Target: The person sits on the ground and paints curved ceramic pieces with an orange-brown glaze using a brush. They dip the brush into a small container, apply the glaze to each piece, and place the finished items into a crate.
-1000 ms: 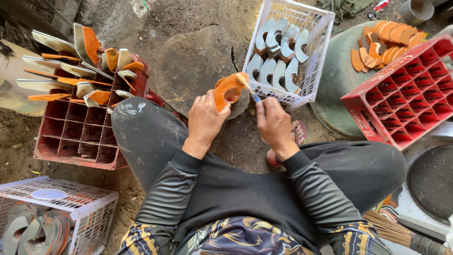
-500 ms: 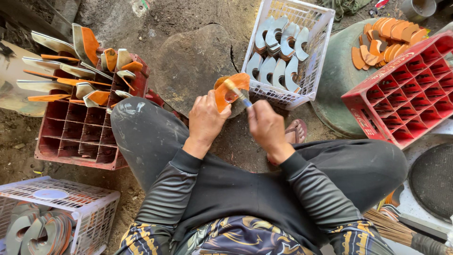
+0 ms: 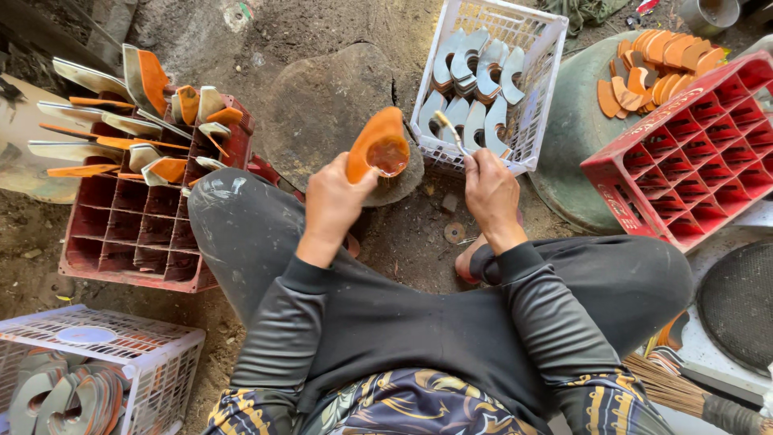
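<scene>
The left hand is clamped on an orange curved piece, held upright just above its fingers. The right hand is closed around a small brush, its tip just apart from the piece. Beyond the right hand stands a white basket of grey curved pieces. Farther left of the left hand sits a red crate.

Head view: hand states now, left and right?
Left hand: closed on a curved orange sole-shaped piece, held upright.
Right hand: closed on a thin pale-tipped brush stick, tip clear of the piece.
</scene>
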